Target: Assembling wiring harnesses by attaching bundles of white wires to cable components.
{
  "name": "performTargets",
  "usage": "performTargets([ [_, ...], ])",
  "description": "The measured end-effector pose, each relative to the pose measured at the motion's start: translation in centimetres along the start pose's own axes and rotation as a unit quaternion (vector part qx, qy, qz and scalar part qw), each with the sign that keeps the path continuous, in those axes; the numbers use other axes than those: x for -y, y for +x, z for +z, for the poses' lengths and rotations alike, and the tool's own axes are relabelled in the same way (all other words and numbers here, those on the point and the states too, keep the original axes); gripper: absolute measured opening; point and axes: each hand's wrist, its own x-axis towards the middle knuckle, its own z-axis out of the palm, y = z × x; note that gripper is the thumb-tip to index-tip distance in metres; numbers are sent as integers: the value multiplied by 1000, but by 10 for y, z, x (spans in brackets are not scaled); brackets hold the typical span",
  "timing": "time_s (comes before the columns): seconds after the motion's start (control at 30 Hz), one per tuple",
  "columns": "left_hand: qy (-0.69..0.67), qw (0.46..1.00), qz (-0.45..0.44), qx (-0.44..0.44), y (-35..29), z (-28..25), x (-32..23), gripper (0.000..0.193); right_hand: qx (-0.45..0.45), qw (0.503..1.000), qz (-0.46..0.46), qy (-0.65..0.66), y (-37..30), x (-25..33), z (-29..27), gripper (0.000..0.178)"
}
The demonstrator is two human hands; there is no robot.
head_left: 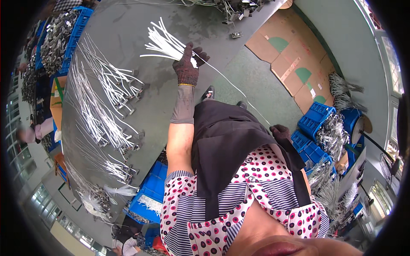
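My left hand, in a dark knitted glove, is closed around a bundle of thin white tubes above the grey table. The tubes fan out past the thumb toward the upper left. From this hand a long thin pale wire runs slantwise down to the right. Its other end meets my gloved right hand, held out to the right of the dark apron. Those fingers are curled and look pinched on the wire, though their tips are small in view.
Rows of white-sleeved wires with metal ends lie across the grey table. More metal parts sit at its far edge. Blue crates with wire bundles stand at right, near flattened cardboard. Another person is at far left.
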Motion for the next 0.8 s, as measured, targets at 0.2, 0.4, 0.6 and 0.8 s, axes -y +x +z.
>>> performTargets([
  [0.2, -112, 993, 31, -21, 19, -2, -20, 31, 6, 999, 43, 20, 11, 19, -8, 35],
  [0.4, -48, 994, 28, -98, 22, 8, -24, 31, -10, 1000, -19, -8, 0, -17, -13, 37],
  [0.6, -46, 998, -1, -42, 15, 8, 6, 27, 0, 999, 40, 1, 19, 46, -2, 37],
  [0.8, 42, 997, -52, 43, -12, 38, 37, 23, 22, 992, -102, 77, 94, 122, 30, 36],
])
